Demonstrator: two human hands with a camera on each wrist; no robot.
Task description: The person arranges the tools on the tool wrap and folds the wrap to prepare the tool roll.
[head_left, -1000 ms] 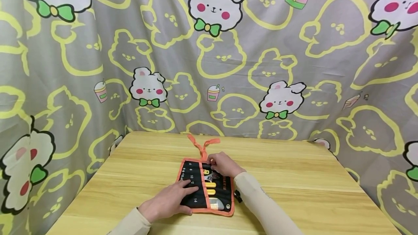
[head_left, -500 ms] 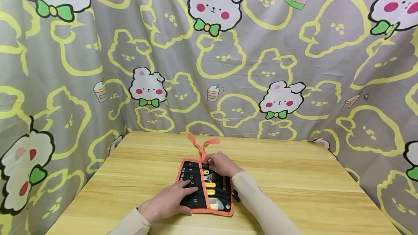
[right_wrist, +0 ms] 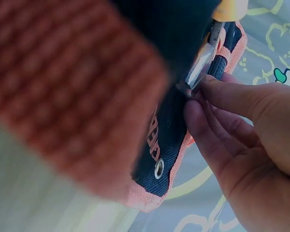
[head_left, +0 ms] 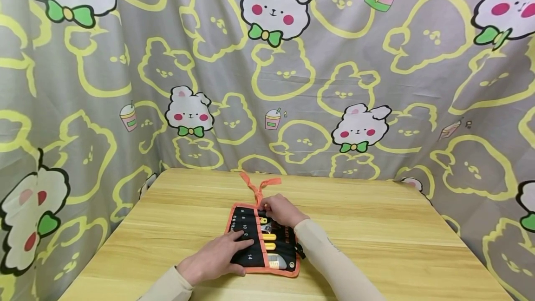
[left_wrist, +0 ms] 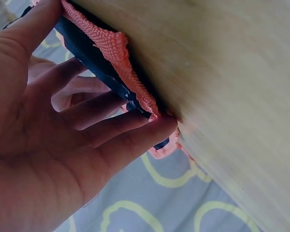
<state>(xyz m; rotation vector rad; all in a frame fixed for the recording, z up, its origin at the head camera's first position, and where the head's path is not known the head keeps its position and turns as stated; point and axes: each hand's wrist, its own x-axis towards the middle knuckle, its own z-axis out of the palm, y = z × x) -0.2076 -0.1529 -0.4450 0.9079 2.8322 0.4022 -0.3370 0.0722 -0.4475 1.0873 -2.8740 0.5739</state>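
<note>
While the left hand (head_left: 213, 258) presses flat on the woven tool roll (head_left: 251, 250), right-hand fingers (right_wrist: 222, 96) pinch a metal wrench (right_wrist: 200, 65).

- I see a black tool roll (head_left: 262, 240) with orange trim, unrolled flat on the table.
- Yellow-handled wrenches (head_left: 268, 237) sit in its pockets.
</note>
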